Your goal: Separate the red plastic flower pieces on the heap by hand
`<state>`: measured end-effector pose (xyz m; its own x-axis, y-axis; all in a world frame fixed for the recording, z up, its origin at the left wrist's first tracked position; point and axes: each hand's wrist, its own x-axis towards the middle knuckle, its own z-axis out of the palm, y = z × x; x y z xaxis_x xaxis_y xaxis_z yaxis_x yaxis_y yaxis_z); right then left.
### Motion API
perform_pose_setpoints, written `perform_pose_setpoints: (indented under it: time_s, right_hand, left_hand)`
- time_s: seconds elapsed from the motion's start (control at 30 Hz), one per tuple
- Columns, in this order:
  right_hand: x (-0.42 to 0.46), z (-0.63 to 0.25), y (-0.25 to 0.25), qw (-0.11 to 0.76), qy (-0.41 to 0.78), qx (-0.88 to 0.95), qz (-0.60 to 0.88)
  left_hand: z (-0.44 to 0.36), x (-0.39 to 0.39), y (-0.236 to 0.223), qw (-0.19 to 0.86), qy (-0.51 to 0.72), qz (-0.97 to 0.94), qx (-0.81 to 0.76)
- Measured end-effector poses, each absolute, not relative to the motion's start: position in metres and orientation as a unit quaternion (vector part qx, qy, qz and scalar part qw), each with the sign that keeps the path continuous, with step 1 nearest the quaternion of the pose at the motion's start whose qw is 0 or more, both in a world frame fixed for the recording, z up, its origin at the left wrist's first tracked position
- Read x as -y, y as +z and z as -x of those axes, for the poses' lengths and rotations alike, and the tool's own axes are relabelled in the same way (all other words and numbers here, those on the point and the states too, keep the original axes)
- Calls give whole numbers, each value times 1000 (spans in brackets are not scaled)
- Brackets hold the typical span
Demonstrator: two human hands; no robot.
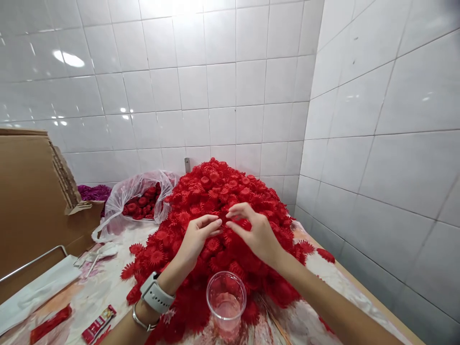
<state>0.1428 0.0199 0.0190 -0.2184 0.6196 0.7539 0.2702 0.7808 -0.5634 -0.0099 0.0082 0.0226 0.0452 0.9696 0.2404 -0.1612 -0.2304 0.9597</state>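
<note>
Both hands are over a large heap of red artificial flower heads (215, 191) with fringed petals. My left hand (198, 235) has its thumb and fingers drawn together in a pinch; whatever may be between the tips is too small to make out. Facing it, my right hand (256, 234) is curved, its thumb apart from the fingers and red petals visible through the gap. The two sets of fingertips are close but do not touch. Below them, a clear plastic cup (226, 299) stands upright at the near edge of the heap, with pinkish clear contents.
To the left lies a clear plastic bag (124, 201) with red flowers inside, beside purple flowers (94, 192) and a cardboard box (28, 187). A small wrapped packet (98, 325) and a red wrapper (51, 324) lie near left. Thin sticks (276, 321) lie right of the cup. Tiled walls (223, 86) border the table.
</note>
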Motion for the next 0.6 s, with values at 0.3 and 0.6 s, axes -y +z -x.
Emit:
perform_pose_setpoints:
  time_s: [0.3,0.6]
  right_hand:
    - [-14,-142,4,555,208,742,313]
    - [-3,-147,12,521,296,730,328]
  left_hand:
    - [6,1,13,478,520,-587,-395]
    - [7,4,7,446,486,-637,-398]
